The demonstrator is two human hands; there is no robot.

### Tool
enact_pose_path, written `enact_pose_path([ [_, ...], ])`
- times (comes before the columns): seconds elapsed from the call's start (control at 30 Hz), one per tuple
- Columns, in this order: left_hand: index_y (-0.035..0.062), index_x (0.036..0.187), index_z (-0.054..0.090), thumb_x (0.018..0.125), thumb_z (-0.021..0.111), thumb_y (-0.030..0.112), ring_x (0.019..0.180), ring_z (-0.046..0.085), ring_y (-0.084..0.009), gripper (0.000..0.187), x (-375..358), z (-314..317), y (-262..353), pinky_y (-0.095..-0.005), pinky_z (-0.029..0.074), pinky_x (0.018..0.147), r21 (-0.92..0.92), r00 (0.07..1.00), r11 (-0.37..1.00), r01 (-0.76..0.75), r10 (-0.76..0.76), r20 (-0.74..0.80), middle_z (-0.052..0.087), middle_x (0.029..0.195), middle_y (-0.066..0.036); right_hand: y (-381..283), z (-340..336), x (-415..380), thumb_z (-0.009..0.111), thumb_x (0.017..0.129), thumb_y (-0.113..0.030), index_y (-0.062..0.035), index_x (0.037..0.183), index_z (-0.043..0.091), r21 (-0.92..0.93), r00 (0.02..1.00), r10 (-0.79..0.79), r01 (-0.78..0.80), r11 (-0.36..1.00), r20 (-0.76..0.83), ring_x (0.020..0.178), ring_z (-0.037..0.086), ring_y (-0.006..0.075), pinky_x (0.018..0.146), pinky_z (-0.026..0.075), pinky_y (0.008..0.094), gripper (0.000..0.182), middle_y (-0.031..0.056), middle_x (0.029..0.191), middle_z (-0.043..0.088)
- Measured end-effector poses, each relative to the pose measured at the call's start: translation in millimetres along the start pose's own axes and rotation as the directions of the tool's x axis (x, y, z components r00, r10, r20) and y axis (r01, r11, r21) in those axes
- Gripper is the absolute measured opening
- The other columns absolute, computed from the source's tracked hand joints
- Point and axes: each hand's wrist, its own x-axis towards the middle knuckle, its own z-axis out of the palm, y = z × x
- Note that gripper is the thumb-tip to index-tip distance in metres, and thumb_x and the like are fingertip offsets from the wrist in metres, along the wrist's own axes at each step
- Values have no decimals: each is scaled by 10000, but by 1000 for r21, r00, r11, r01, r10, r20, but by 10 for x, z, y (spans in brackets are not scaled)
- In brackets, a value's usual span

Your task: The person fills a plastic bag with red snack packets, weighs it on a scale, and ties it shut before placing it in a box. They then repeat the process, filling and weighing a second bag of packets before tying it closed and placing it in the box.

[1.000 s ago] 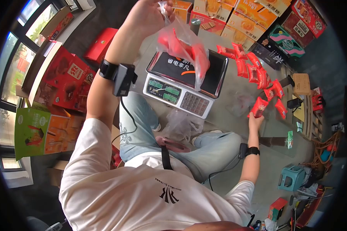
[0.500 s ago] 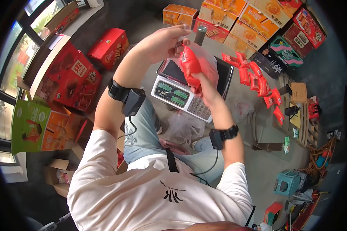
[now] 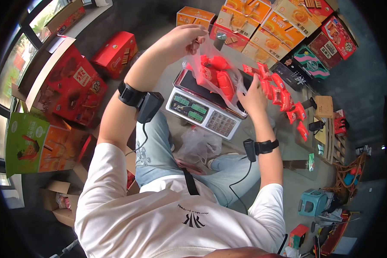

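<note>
A clear plastic bag [image 3: 197, 64] with several red packets [image 3: 217, 75] inside rests on the pan of a digital scale [image 3: 202, 112]. My left hand [image 3: 188, 41] is closed on the bag's upper edge, lifting that side of its mouth. To the right of the bag is my right hand [image 3: 254, 98], holding nothing that I can see. Its thumb is spread from its fingers and lies close to the bag's side, while the fingertips point at a row of loose red packets [image 3: 276, 92] on the glass table. The scale's green displays are lit, though too small to read.
Orange and red gift boxes [image 3: 245, 26] are stacked beyond the scale. A red carton [image 3: 73, 86] and a green box [image 3: 26, 142] stand at left. A crumpled plastic bag [image 3: 198, 144] sits below the scale. A blue stool [image 3: 312, 203] is at lower right.
The red packet that was in my right hand is no longer there. My right hand has moved right, towards the loose packets. My left hand still holds the bag, whose packets now show clearly.
</note>
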Motion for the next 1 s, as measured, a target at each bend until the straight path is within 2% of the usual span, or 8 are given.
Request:
enact_pose_path([
  [0.07,28,1114,555,917,518,146,644,378,-69,233,84,-67,-42,-201,345,597,5,1000,1000,17,-16,-10,496,756,28,639,602,82,649,767,-256,-15,1354,336,153,975,-90,59,986,201,675,600,301,697,495,400,708,118,799,627],
  [0.17,47,1046,561,899,546,165,618,401,-78,189,137,-197,-17,-201,364,607,51,998,998,26,-23,-53,501,739,18,691,228,86,643,775,-161,-8,1278,406,568,848,-99,-256,782,520,708,598,176,642,481,325,576,92,832,628],
  [0.3,52,881,524,883,509,172,647,536,-166,121,614,-469,201,-436,463,766,-201,947,963,177,-223,-231,566,747,-21,607,-588,786,554,843,-7,-32,1097,495,949,985,92,-165,268,145,724,544,108,605,453,231,262,29,904,568],
  [0.4,36,955,514,892,498,176,755,591,-187,154,917,-450,415,-435,468,765,-314,988,948,-45,-4,-152,614,852,-65,575,-879,1310,547,877,-78,-40,959,558,977,992,121,-7,-211,34,711,567,133,618,476,268,92,43,792,575],
  [0.53,29,1086,471,910,482,166,908,601,-211,222,939,-220,313,-419,482,805,-236,980,972,14,-60,-189,596,1034,-140,373,-910,1412,586,867,-91,-62,983,567,931,950,-47,-312,-187,309,698,566,146,663,516,326,122,32,774,570],
  [0.7,31,1112,481,922,496,167,973,591,-225,234,949,-109,156,-365,479,873,-189,982,964,-184,171,-85,566,1154,-138,431,-964,1306,594,865,-92,-70,1032,541,966,998,28,-51,-253,60,735,588,142,673,504,319,176,33,825,594],
  [0.83,24,952,526,855,544,35,738,602,-177,99,988,-112,-135,-342,488,713,-70,991,996,-59,49,-128,613,837,-79,502,-589,1085,649,850,-108,-58,1140,492,917,977,159,-190,351,142,796,604,111,699,475,243,333,37,895,614],
  [1.0,3,1001,522,858,581,-2,838,641,-188,155,842,-97,-444,-290,504,721,-63,999,997,-38,37,-17,635,931,-118,576,-75,809,673,844,-124,12,1198,453,979,988,25,-152,136,150,735,590,102,688,469,231,438,43,839,623],
])
